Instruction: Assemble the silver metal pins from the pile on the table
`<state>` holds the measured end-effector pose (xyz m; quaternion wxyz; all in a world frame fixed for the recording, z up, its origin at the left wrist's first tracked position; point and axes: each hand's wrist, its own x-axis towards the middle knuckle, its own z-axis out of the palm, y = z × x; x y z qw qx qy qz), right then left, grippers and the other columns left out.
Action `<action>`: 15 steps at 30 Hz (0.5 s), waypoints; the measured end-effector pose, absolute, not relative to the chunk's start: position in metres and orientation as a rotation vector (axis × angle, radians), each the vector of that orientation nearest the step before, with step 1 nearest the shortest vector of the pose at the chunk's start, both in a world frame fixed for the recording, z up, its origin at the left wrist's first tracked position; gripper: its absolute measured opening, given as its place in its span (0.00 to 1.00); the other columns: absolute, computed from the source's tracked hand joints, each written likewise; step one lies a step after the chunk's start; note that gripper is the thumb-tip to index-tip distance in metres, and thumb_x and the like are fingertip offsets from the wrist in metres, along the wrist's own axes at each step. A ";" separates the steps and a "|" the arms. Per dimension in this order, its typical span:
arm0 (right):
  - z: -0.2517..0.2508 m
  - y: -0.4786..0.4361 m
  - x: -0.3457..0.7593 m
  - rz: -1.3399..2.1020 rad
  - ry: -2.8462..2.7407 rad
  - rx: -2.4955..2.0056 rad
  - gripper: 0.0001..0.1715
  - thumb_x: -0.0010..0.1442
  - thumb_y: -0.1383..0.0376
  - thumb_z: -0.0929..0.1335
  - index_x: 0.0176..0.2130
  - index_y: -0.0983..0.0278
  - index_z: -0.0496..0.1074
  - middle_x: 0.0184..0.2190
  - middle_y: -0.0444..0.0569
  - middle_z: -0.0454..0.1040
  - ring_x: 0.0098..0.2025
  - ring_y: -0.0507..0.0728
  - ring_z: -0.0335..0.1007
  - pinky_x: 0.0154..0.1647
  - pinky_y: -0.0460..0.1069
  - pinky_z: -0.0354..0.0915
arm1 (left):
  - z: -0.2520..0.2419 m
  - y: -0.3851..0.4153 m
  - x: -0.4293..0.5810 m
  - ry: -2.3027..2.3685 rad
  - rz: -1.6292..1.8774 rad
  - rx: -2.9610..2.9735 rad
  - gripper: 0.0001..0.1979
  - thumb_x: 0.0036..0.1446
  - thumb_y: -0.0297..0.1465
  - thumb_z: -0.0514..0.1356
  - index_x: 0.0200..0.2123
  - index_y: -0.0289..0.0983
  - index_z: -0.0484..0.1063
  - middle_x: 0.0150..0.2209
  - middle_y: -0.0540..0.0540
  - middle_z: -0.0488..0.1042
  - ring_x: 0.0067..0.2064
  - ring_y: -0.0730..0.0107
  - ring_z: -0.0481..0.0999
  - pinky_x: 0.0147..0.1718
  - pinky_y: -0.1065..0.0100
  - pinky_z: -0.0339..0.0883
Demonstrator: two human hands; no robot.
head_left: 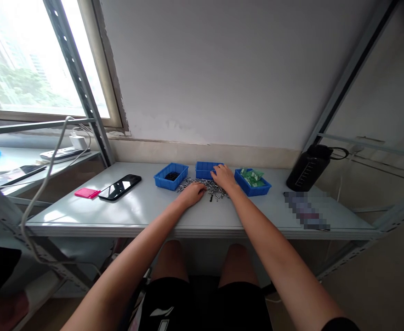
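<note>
Slim silvery metal pieces (213,187) are lying piled on the pale grey table (143,211), long axes pointing in mixed directions, between the left hand (192,194) and right hand (223,177); whether either bent-fingered grip is holding any, I cannot tell. Around them, a blue plastic left bin (164,183) is holding black bits (172,176), a blue plastic right bin (257,191) green packets (253,177), and the right hand is partly blocking a blue plastic middle bin (203,173).

A dark phone (120,187), its screen bright with reflections, lies beside a small pink-red object (87,193) at the left of the table. At the right stands a black bottle (308,168) (graduated along its side). A window (32,59) occupies the upper left.
</note>
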<state>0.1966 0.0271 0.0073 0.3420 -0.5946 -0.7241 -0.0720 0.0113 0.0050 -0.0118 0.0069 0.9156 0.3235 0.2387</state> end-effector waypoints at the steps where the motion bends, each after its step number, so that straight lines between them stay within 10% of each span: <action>1: 0.009 0.028 0.197 -0.183 -1.877 -1.544 0.16 0.61 0.62 0.63 0.45 0.66 0.72 0.44 0.61 0.71 0.52 0.66 0.60 0.53 0.58 0.56 | -0.012 0.005 0.011 1.015 0.749 2.860 0.13 0.56 0.23 0.51 0.40 0.37 0.73 0.39 0.43 0.75 0.44 0.61 0.72 0.47 0.63 0.66; 15: -0.004 -0.022 0.188 -0.016 -2.012 -1.296 0.16 0.60 0.66 0.61 0.47 0.62 0.71 0.43 0.52 0.71 0.48 0.58 0.63 0.51 0.52 0.59 | -0.003 -0.002 0.012 1.135 0.920 2.794 0.08 0.60 0.26 0.48 0.38 0.36 0.67 0.37 0.42 0.72 0.42 0.59 0.71 0.42 0.61 0.64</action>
